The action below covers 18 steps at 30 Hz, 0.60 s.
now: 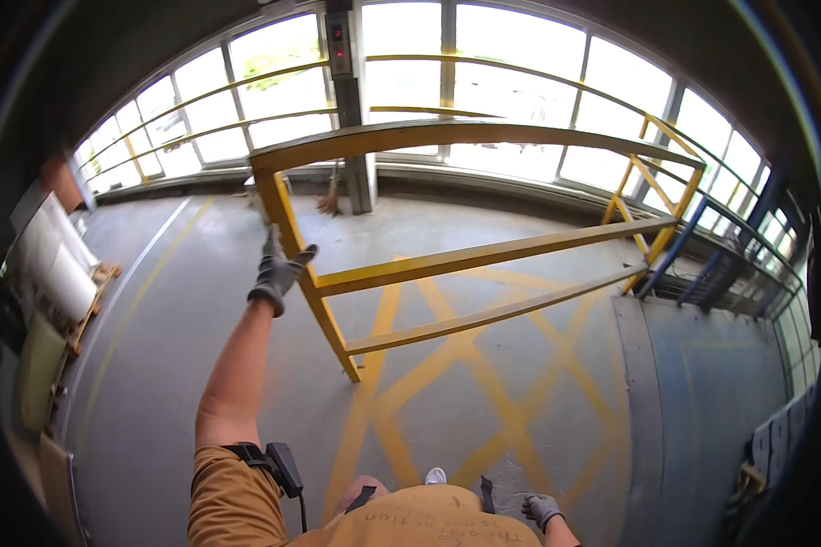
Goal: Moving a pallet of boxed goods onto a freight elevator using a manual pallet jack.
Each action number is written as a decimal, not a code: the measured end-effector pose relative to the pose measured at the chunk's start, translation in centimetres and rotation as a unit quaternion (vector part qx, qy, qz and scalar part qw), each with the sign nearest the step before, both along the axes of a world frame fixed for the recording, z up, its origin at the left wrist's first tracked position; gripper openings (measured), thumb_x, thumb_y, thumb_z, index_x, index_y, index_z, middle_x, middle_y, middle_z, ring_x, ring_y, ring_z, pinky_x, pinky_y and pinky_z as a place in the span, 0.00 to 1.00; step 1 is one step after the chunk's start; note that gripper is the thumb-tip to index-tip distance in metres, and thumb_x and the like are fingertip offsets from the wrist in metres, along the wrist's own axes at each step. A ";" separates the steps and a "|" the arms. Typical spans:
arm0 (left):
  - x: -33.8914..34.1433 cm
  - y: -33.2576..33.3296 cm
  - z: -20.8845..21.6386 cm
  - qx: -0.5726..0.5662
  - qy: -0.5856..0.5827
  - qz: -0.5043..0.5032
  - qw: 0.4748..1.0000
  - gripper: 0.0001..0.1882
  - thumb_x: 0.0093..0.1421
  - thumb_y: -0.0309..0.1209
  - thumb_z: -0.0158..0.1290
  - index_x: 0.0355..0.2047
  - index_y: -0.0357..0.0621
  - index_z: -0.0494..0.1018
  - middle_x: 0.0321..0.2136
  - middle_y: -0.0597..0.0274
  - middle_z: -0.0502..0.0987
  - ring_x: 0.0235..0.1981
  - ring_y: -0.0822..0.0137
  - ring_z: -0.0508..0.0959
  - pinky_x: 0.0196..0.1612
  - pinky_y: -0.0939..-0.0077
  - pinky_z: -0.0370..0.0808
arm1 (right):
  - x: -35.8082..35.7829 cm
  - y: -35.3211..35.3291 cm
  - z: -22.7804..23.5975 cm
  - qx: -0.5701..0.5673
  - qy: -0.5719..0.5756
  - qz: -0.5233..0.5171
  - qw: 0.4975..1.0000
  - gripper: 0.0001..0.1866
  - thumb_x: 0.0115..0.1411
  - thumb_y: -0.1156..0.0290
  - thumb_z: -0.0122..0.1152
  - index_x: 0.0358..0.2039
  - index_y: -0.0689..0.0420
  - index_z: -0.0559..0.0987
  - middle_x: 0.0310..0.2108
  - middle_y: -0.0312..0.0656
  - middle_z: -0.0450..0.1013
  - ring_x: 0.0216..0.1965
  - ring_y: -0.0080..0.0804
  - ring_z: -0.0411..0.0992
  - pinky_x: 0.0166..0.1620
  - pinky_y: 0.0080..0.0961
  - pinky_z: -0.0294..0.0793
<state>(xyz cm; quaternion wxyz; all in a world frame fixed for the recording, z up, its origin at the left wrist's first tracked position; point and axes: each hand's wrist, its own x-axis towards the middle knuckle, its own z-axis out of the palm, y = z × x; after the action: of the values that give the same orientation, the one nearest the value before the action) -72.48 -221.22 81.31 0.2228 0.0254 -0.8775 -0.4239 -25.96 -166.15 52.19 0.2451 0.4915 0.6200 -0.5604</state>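
My left hand (281, 273), in a dark grey glove, is stretched out ahead at the near left post of a yellow metal gate (493, 259). The fingers lie straight along the post, and the thumb sticks out to the right. The palm seems to press on the post without wrapping round it. The gate has a top rail and two lower bars, and it reaches away to the right. Low beside my body hangs my right hand (543, 510), in a light grey glove. Its fingers are loosely bent and slightly apart, with nothing seen in them.
Yellow crossing lines (497, 401) mark the grey floor under the gate. Yellow railings (214, 89) run along the windows. A broom (329, 199) leans by a dark column (356, 137). White wrapped rolls (59, 260) stand on pallets at left. Blue railing (680, 246) stands at right.
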 end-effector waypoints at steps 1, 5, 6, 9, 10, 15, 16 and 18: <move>-2.6 -1.4 0.5 0.003 0.017 0.026 1.000 0.56 0.42 0.51 0.65 0.62 0.37 0.47 0.60 0.42 0.53 0.61 0.51 0.55 0.61 0.66 0.55 | -0.9 -1.1 0.9 -0.009 0.040 -0.016 0.999 0.08 0.57 0.64 0.56 0.31 0.56 0.76 0.24 0.39 0.75 0.25 0.29 0.75 0.26 0.26 0.73; -10.7 -3.5 2.2 0.175 0.113 -0.035 0.977 0.44 0.47 0.45 0.64 0.58 0.38 0.57 0.50 0.55 0.69 0.50 0.63 0.68 0.54 0.71 0.63 | -1.4 -7.0 3.9 0.030 0.089 -0.107 0.990 0.07 0.58 0.68 0.53 0.30 0.57 0.76 0.22 0.35 0.73 0.21 0.24 0.71 0.24 0.20 0.70; -12.7 -4.7 2.3 0.232 0.097 -0.063 0.966 0.39 0.47 0.44 0.64 0.55 0.39 0.62 0.45 0.60 0.71 0.45 0.67 0.70 0.50 0.73 0.65 | -0.9 -8.9 4.4 0.057 0.116 -0.155 0.979 0.07 0.59 0.68 0.53 0.30 0.57 0.76 0.21 0.35 0.73 0.20 0.23 0.71 0.24 0.19 0.70; -15.7 -6.8 2.0 0.280 0.053 -0.141 0.948 0.24 0.49 0.42 0.63 0.44 0.44 0.73 0.36 0.70 0.74 0.37 0.76 0.70 0.43 0.78 0.66 | 5.8 -16.2 4.2 0.085 0.087 -0.258 0.958 0.07 0.58 0.67 0.55 0.32 0.56 0.76 0.24 0.37 0.74 0.22 0.24 0.72 0.25 0.21 0.71; -15.8 -6.8 2.2 0.276 0.033 -0.166 0.946 0.23 0.50 0.42 0.62 0.43 0.44 0.73 0.35 0.70 0.74 0.37 0.76 0.70 0.42 0.78 0.66 | 8.6 -19.6 3.8 0.078 0.047 -0.297 0.951 0.07 0.57 0.67 0.57 0.34 0.55 0.76 0.27 0.40 0.75 0.24 0.26 0.74 0.27 0.24 0.73; -12.7 -6.2 3.4 0.247 0.015 -0.201 0.948 0.18 0.53 0.38 0.60 0.41 0.42 0.74 0.35 0.70 0.74 0.37 0.76 0.71 0.44 0.79 0.66 | 14.0 -33.2 11.3 -0.057 -0.171 0.138 0.974 0.12 0.60 0.63 0.49 0.38 0.56 0.75 0.27 0.42 0.74 0.27 0.35 0.73 0.31 0.34 0.73; -12.3 -6.1 3.1 0.253 0.003 -0.239 0.938 0.17 0.54 0.37 0.59 0.41 0.42 0.74 0.35 0.70 0.74 0.37 0.76 0.71 0.44 0.79 0.66 | 14.1 -34.9 11.6 -0.049 -0.162 0.093 0.981 0.12 0.60 0.63 0.49 0.38 0.56 0.75 0.28 0.43 0.74 0.27 0.35 0.74 0.31 0.33 0.73; -11.1 -6.4 4.2 0.258 -0.012 -0.286 0.923 0.15 0.55 0.36 0.58 0.40 0.41 0.73 0.34 0.69 0.74 0.38 0.76 0.71 0.44 0.79 0.66 | 14.4 -37.5 12.5 -0.034 -0.143 0.017 0.989 0.13 0.60 0.63 0.49 0.39 0.57 0.75 0.29 0.43 0.74 0.28 0.35 0.74 0.32 0.32 0.74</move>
<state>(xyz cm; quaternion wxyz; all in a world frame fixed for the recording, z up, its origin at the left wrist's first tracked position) -83.59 -227.58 85.50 0.0670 -0.1652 -0.7103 -0.6809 -11.57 -203.60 64.67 0.3573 0.5469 0.5678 -0.5009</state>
